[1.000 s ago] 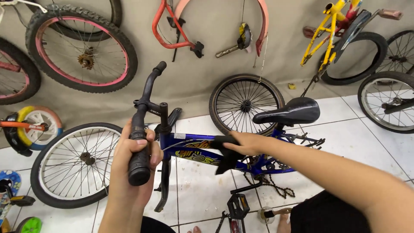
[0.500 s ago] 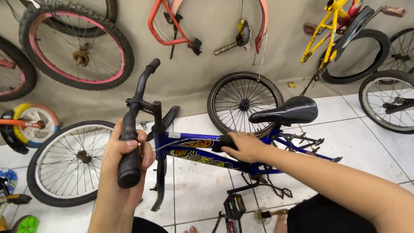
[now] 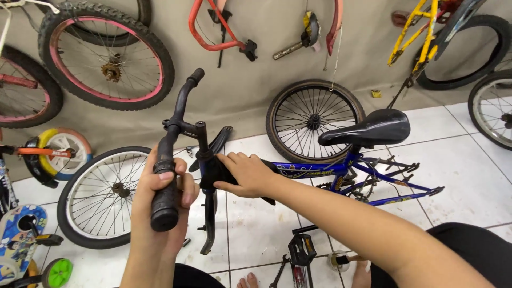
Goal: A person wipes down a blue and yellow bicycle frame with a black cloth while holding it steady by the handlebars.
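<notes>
A small blue bicycle [image 3: 341,170] stands on the white tiled floor, with a black saddle [image 3: 373,128] and black handlebars [image 3: 181,114]. My left hand [image 3: 160,205] is wrapped around the near black rubber grip [image 3: 164,200] of the handlebars. My right hand [image 3: 248,173] presses a dark cloth [image 3: 213,173] against the head tube, just below the stem. The front fork and black mudguard [image 3: 209,218] hang down below that hand.
The bike's front wheel [image 3: 101,197] and rear wheel [image 3: 314,120] rest on the tiles. A pedal [image 3: 301,250], a wrench and a small jar lie on the floor near my feet. More wheels, frames and children's bikes line the wall and left edge.
My right hand has slid left along the blue frame with the cloth, from the top tube to the head tube. The left hand keeps its hold on the grip.
</notes>
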